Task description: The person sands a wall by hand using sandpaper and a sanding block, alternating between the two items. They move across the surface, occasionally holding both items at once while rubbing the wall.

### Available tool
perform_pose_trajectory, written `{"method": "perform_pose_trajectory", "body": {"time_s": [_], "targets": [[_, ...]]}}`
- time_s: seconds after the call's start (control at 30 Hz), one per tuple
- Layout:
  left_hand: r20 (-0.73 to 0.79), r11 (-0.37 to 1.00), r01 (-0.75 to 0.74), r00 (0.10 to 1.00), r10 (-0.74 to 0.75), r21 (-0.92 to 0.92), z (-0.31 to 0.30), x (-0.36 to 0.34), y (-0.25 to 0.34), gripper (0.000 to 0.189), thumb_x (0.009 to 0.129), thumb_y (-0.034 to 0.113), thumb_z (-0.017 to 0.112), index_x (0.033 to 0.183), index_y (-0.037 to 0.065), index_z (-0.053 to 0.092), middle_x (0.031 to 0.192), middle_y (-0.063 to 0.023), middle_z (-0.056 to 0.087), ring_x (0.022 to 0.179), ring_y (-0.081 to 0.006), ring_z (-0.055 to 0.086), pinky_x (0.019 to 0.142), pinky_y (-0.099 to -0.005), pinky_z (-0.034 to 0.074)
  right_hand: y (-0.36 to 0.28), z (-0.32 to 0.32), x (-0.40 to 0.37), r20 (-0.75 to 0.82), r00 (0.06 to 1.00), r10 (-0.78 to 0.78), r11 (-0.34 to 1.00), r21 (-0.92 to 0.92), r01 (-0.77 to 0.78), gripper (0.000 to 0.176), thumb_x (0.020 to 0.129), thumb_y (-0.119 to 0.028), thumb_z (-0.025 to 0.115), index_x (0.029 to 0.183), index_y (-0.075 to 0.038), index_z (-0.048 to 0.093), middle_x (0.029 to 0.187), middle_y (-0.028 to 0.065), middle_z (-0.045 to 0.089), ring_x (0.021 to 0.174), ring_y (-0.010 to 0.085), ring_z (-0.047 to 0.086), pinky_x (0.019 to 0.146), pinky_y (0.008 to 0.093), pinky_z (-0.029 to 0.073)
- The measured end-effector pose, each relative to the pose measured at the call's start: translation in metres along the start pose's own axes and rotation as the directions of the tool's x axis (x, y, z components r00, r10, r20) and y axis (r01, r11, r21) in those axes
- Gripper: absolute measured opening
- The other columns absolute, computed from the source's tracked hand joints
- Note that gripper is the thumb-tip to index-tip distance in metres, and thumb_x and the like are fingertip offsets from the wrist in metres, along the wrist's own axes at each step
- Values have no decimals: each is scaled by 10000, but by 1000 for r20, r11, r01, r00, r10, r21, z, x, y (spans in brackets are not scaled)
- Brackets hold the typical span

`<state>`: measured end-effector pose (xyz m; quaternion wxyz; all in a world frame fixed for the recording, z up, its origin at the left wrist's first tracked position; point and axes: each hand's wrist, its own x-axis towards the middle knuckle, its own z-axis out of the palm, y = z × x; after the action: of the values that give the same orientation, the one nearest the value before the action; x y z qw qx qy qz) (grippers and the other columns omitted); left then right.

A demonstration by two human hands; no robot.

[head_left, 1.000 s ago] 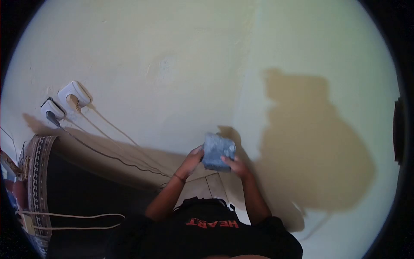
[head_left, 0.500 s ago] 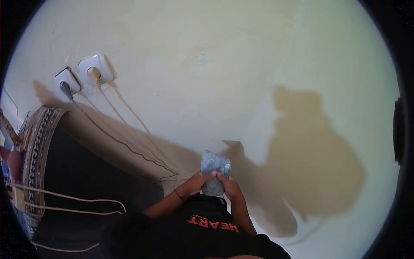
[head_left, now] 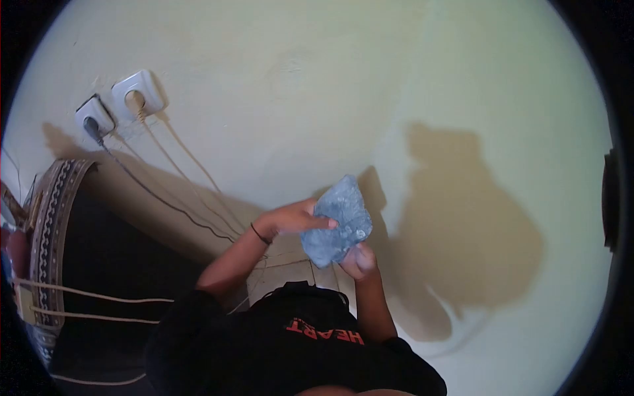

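Note:
A blue-grey, crumpled cloth-like piece (head_left: pixel 340 211) is held up in front of my chest, spread wide with a pointed top. My left hand (head_left: pixel 300 218) grips its left side, the thumb lying across its front and the other fingers hidden behind. At its lower right edge, my right hand (head_left: pixel 360 260) pinches the piece, with its fingers partly behind it. A dark band circles my left wrist.
Two wall sockets (head_left: pixel 138 94) with plugged-in cables are at the upper left. A dark piece of furniture with a patterned border (head_left: pixel 56 218) stands at the left, pale cords (head_left: pixel 105 296) crossing it. Shadows fall on the wall (head_left: pixel 264 99).
Both hands have raised the blue-grey piece, and it now shows wider and tilted. My left hand has moved up along its left side; my right hand is at its lower right edge.

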<state>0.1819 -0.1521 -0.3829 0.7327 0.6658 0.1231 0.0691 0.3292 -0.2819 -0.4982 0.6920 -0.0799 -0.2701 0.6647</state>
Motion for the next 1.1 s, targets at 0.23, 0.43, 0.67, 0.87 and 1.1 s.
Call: {"method": "perform_pose_trajectory", "body": {"time_s": [0.23,0.43,0.67,0.87,1.1], "targets": [[-89,583,114,993,-73,805,-15,11,119,323,901,281,556,1044,-6,595,847,-91,647,756,-141,577,749,-291,470,-52,54,37,-174,961,-216,953,-250,169,476,903,-217,538,1291,9,381,1276,95,491,1166,226,485,1008,383,346],[311,-304,64,-154,938,950,4,-7,217,310,930,60,464,1225,-24,510,1322,-168,466,1217,-263,449,989,-383,373,-12,23,64,-286,522,-804,444,-872,206,379,938,-181,435,1236,51,464,1322,156,454,1249,253,410,1048,375,283],[441,-542,549,318,839,636,-59,34,240,586,730,48,588,1269,271,528,1413,-114,373,1307,-267,347,1077,-418,203,-8,14,96,351,392,-851,-292,-935,203,465,831,-57,383,1282,41,440,1372,269,352,1310,423,280,1082,487,184],[326,-482,579,358,875,657,-54,49,234,698,661,20,585,1307,265,484,1427,-92,353,1322,-258,322,1103,-438,165,-4,-45,156,404,501,-765,-429,-900,71,435,853,-74,434,1274,38,444,1390,302,287,1314,474,212,1071,531,171],[271,-441,598,357,894,669,-54,49,234,660,702,19,518,1314,262,475,1428,-79,356,1326,-238,317,1097,-442,169,-82,46,224,615,324,-719,-622,-777,97,438,856,-74,513,1272,42,442,1358,315,326,1273,504,271,1047,569,190]]}}
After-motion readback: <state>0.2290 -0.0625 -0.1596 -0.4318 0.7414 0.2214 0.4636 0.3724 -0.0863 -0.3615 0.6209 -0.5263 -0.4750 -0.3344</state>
